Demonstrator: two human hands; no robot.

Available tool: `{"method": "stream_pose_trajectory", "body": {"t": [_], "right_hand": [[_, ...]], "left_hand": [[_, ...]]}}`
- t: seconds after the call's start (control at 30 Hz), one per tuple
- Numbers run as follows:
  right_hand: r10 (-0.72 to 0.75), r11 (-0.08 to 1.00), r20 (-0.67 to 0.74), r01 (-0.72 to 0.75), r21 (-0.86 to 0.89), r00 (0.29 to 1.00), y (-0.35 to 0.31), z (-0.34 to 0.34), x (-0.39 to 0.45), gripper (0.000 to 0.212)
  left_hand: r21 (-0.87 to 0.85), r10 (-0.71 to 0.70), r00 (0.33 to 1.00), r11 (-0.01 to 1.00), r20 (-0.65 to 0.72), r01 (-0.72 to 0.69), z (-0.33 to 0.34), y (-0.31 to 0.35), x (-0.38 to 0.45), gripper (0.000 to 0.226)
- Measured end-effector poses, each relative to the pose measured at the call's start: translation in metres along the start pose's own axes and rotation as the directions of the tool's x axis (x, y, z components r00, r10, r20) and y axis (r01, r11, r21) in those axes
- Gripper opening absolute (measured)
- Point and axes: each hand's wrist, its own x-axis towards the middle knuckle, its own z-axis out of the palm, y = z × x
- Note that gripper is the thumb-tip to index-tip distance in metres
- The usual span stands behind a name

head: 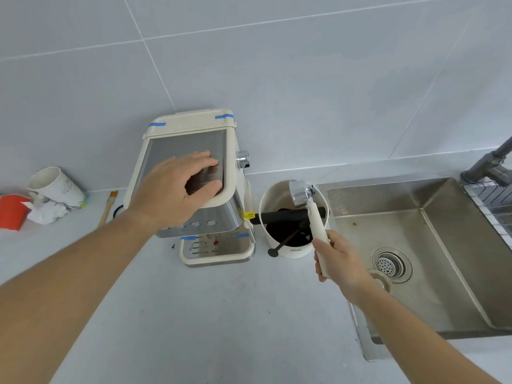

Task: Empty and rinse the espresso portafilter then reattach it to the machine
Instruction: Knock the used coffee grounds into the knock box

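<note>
A cream and steel espresso machine stands on the counter against the tiled wall. My left hand lies flat on its steel top, fingers spread. My right hand grips the cream handle of the portafilter. Its chrome head is turned down over the white knock box, just above the black knock bar. Dark coffee grounds lie inside the box.
A steel sink with a drain strainer lies to the right, with a grey faucet at its back corner. At the far left are a paper cup, a red cup, crumpled paper and a small brush.
</note>
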Motion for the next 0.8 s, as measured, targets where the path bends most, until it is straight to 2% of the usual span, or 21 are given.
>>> {"method": "stream_pose_trajectory", "body": {"t": [0.13,0.37,0.53,0.8], "right_hand": [[-0.040,0.994,-0.021,0.038,-0.101,0.999,0.000,0.003,0.002,0.027],[-0.087,0.929,-0.089,0.049,-0.367,0.992,0.004,0.011,0.006,0.029],[-0.097,0.921,-0.097,0.053,-0.385,0.990,0.005,0.012,0.008,0.029],[-0.138,0.942,-0.115,0.094,-0.322,0.984,0.003,0.012,0.001,0.031]], "left_hand": [[-0.006,-0.001,1.000,1.000,-0.007,0.001,0.000,0.000,0.001,0.051],[-0.012,-0.014,1.000,1.000,-0.002,0.014,0.002,-0.003,0.001,0.052],[-0.005,-0.014,1.000,1.000,-0.007,0.014,0.002,-0.003,0.001,0.052],[-0.014,-0.005,1.000,1.000,-0.019,0.004,0.003,-0.004,0.001,0.052]]}}
